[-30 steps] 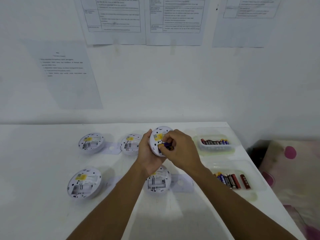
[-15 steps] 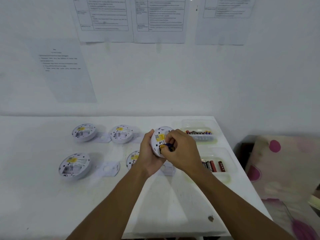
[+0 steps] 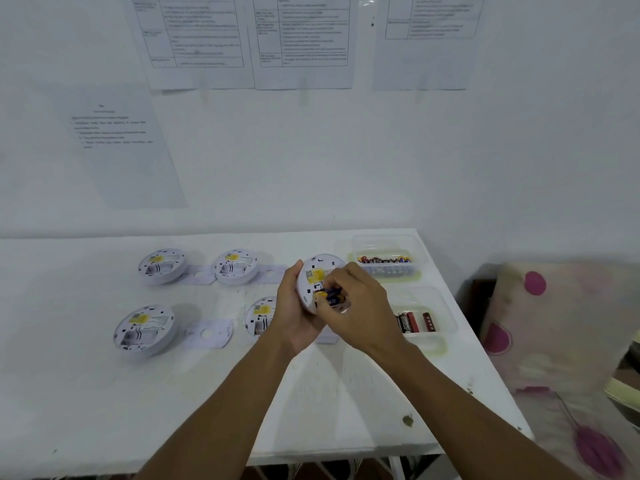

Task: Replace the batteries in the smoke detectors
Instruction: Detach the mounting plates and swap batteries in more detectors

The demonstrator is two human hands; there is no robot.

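Observation:
My left hand [image 3: 294, 313] grips a round white smoke detector [image 3: 317, 271], tilted up above the table with its open back and yellow label facing me. My right hand [image 3: 356, 306] pinches a blue and yellow battery [image 3: 330, 296] at the detector's battery slot. Several more detectors lie back-up on the table: two at the rear [image 3: 162, 266] [image 3: 235, 266], one at the front left [image 3: 143, 329], and one [image 3: 259, 315] partly hidden behind my left wrist.
Two clear plastic trays stand at the table's right: the far tray [image 3: 384, 271] holds several batteries, the near tray [image 3: 433, 341] a few red and black ones. White mounting plates [image 3: 209, 334] lie beside the detectors. A cushion with pink dots [image 3: 554, 327] sits beyond the table's right edge.
The camera view has shifted, so the table sits lower and farther left in frame. Both hands keep the same hold; the battery stays at the detector's slot.

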